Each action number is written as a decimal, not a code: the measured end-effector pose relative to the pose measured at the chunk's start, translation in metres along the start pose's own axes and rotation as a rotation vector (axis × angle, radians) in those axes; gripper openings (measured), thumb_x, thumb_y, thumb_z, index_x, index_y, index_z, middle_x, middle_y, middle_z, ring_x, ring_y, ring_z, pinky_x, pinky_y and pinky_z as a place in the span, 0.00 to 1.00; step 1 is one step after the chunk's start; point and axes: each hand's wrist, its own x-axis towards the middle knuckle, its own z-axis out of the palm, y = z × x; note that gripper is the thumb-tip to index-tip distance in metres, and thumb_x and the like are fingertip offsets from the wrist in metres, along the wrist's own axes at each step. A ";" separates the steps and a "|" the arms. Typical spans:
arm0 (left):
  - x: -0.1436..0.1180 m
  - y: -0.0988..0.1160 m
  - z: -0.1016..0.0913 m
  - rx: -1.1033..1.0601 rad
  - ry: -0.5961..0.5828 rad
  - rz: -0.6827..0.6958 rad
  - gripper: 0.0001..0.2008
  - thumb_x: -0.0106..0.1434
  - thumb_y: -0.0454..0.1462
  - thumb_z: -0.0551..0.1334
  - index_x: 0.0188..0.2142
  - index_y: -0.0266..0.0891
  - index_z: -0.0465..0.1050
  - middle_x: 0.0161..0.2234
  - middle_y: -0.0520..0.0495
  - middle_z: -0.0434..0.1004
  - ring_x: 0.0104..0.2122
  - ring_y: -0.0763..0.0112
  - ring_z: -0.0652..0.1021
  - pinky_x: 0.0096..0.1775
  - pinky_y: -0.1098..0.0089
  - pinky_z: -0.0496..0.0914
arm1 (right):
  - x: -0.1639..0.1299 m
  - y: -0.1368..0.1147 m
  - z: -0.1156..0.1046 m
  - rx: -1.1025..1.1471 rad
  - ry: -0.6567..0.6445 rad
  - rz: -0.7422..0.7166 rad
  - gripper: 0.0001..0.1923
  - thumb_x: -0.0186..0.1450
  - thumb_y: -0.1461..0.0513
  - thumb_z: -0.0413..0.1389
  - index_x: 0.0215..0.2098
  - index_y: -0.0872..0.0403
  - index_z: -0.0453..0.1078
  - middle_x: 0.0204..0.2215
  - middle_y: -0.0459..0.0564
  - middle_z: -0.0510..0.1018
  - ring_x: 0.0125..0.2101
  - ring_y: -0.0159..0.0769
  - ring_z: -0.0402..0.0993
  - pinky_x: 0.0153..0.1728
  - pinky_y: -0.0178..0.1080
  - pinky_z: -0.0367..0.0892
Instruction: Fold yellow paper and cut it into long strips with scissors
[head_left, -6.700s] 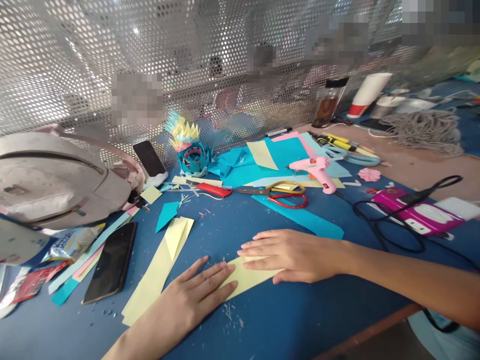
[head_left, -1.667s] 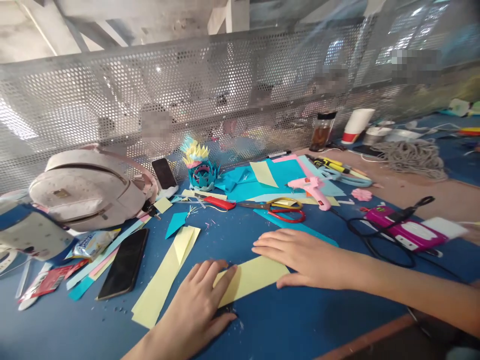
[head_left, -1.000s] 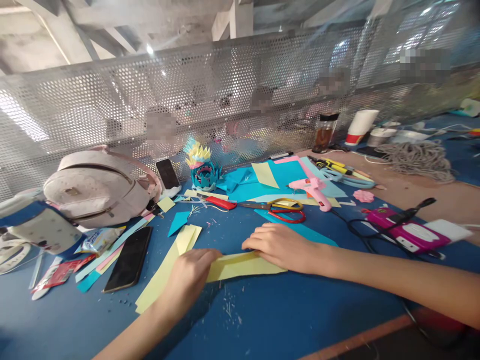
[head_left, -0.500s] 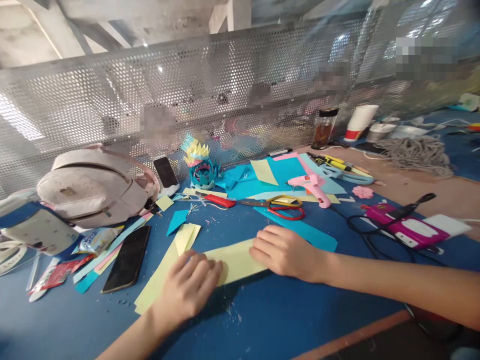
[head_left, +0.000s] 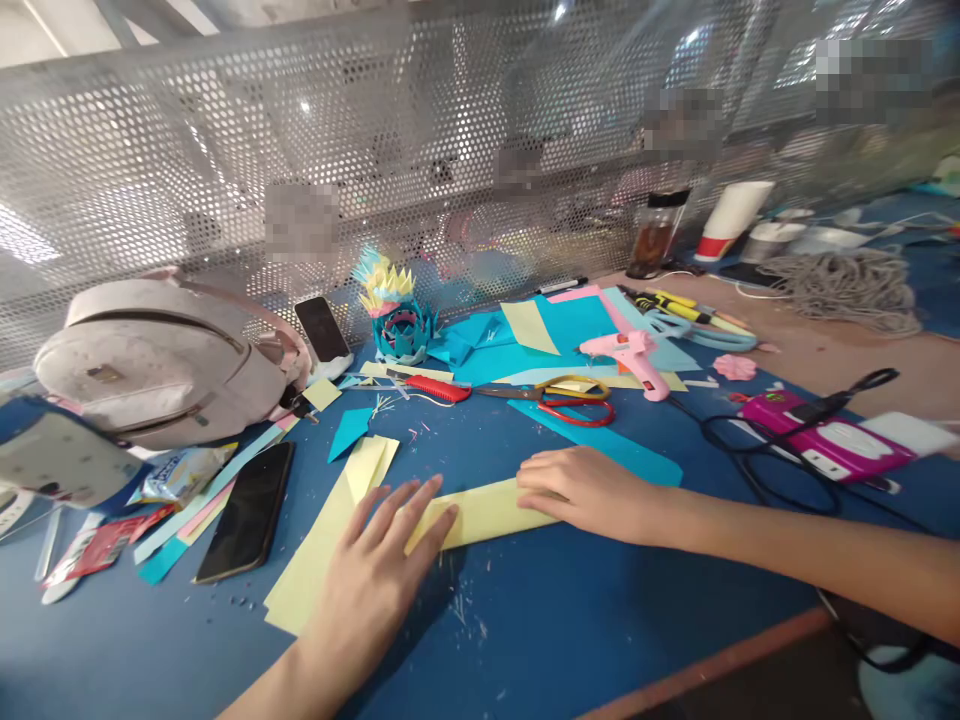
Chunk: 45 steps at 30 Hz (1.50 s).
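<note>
A pale yellow paper strip (head_left: 487, 515), which looks folded lengthwise, lies on the blue tabletop between my hands. My left hand (head_left: 379, 575) rests on its left end with fingers stretched and spread. At the other end, my right hand (head_left: 589, 490) has its fingers closed over the paper; the thumb side lies along the near edge. Beside and partly under my left hand are more yellow paper sheets (head_left: 311, 560). A blue paper strip (head_left: 630, 450) reaches behind my right hand.
Beyond my hands lie scissors (head_left: 574, 405), a red cutter (head_left: 439, 388) and a pink glue gun (head_left: 630, 358). A folded-paper piece (head_left: 397, 320) stands at the back. At left are a phone (head_left: 247, 515) and backpack (head_left: 165, 350); a magenta power strip (head_left: 825, 435) with cables is right.
My left hand's fingers have gone from curled to stretched out on the paper. The strip looks narrower now between my hands. The view has tilted slightly down.
</note>
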 end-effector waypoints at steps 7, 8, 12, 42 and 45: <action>0.007 0.021 0.013 -0.001 -0.171 0.234 0.31 0.74 0.49 0.48 0.64 0.26 0.60 0.65 0.36 0.63 0.64 0.54 0.65 0.62 0.56 0.59 | 0.011 0.004 0.002 0.073 -0.070 0.144 0.11 0.72 0.56 0.51 0.33 0.52 0.66 0.33 0.46 0.77 0.35 0.38 0.74 0.30 0.36 0.54; 0.006 0.021 0.017 -0.026 -0.208 0.245 0.37 0.72 0.54 0.46 0.66 0.24 0.57 0.66 0.34 0.60 0.65 0.52 0.64 0.61 0.56 0.61 | 0.012 0.005 0.003 0.079 -0.067 0.157 0.12 0.72 0.56 0.51 0.33 0.52 0.66 0.32 0.45 0.77 0.34 0.38 0.73 0.30 0.36 0.54; 0.000 0.013 0.030 -0.120 -0.291 0.241 0.49 0.65 0.64 0.43 0.69 0.25 0.46 0.69 0.34 0.50 0.68 0.52 0.55 0.64 0.57 0.56 | 0.016 0.008 0.009 0.066 -0.031 0.181 0.13 0.71 0.57 0.50 0.30 0.53 0.64 0.30 0.45 0.76 0.31 0.35 0.71 0.29 0.37 0.52; 0.003 -0.003 0.035 -0.347 -0.414 0.197 0.49 0.65 0.63 0.46 0.71 0.31 0.36 0.71 0.39 0.39 0.70 0.54 0.47 0.68 0.55 0.47 | 0.021 0.010 0.016 -0.051 -0.019 0.134 0.12 0.72 0.61 0.48 0.30 0.53 0.63 0.30 0.47 0.74 0.29 0.36 0.70 0.27 0.38 0.50; 0.008 -0.003 0.031 -0.334 -0.417 0.211 0.49 0.65 0.62 0.47 0.71 0.28 0.39 0.70 0.36 0.42 0.69 0.51 0.50 0.66 0.52 0.53 | 0.022 0.010 0.016 -0.063 -0.026 0.132 0.11 0.72 0.61 0.47 0.31 0.53 0.63 0.31 0.47 0.75 0.29 0.36 0.71 0.27 0.38 0.50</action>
